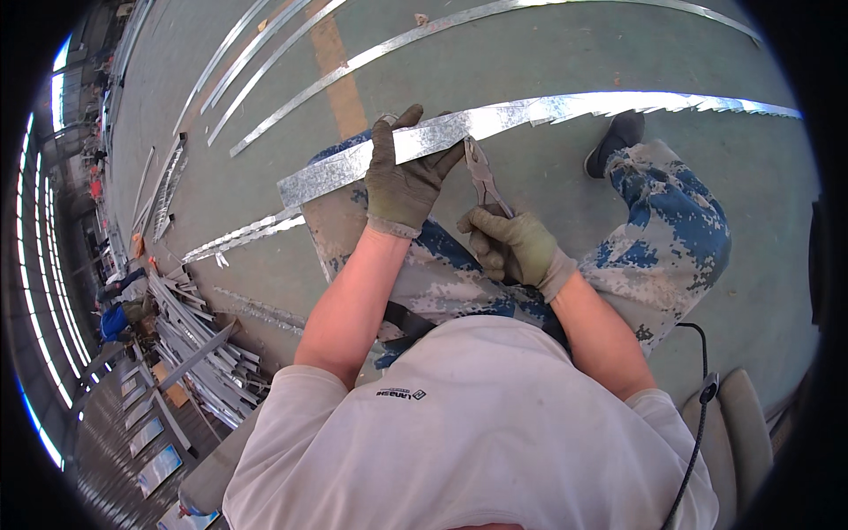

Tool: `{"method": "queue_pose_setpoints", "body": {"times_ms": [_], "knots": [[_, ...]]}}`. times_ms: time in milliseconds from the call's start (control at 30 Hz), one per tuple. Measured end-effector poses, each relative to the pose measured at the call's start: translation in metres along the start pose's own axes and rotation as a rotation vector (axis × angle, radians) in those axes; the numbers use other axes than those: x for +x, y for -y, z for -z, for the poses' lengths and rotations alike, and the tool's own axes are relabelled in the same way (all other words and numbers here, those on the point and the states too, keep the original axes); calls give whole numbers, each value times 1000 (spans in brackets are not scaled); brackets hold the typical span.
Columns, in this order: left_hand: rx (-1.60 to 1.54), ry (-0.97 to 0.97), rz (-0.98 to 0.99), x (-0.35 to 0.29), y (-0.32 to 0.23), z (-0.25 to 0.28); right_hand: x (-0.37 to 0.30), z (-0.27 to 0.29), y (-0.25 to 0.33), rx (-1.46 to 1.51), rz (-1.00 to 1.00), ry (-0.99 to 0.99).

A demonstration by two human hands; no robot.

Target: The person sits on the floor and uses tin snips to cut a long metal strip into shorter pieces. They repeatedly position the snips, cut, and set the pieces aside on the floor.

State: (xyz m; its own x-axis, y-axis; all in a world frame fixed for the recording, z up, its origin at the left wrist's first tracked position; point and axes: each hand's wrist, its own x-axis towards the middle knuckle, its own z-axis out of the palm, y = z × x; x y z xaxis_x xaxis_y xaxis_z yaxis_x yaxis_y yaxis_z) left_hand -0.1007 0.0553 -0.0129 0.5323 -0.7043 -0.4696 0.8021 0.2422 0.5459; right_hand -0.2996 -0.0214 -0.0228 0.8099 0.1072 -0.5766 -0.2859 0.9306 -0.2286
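Observation:
A long shiny metal strip [508, 117] lies across my raised left thigh and runs off to the far right, where its lower edge is notched like saw teeth. My left hand [402, 181], in an olive work glove, is closed around the strip near its left end. In my gloved right hand [521, 246] is a pair of pliers [482, 173], gripped by the handles. The pliers' jaws point up and meet the strip's lower edge, right beside my left fingertips. Whether the jaws are closed on the metal is too small to tell.
Several curved metal strips [353, 64] lie on the green floor ahead. A notched strip [243, 237] lies to the left of my leg. Farther left is a pile of metal profiles [208, 349], with a person in blue [115, 322] near it. A black cord [704, 389] hangs at my right.

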Motion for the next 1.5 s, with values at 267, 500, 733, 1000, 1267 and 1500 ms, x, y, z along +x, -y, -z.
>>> {"method": "queue_pose_setpoints", "body": {"times_ms": [267, 500, 733, 1000, 1267, 1500], "knots": [[-25, 12, -2, -2, 0, 4, 7, 7, -15, 234, -16, 226], [3, 7, -30, 5, 5, 5, 1, -1, -12, 53, 45, 53], [30, 22, -62, 5, 6, 6, -17, -51, -12, -728, 282, -338], [-37, 47, -7, 6, 11, 14, 17, -19, -16, -793, 375, -515], [18, -7, 50, 7, 10, 10, 5, -53, -25, -1022, 535, -388], [70, 5, 52, 6, 12, 1, -12, 30, 5, -424, 358, -647]]}}
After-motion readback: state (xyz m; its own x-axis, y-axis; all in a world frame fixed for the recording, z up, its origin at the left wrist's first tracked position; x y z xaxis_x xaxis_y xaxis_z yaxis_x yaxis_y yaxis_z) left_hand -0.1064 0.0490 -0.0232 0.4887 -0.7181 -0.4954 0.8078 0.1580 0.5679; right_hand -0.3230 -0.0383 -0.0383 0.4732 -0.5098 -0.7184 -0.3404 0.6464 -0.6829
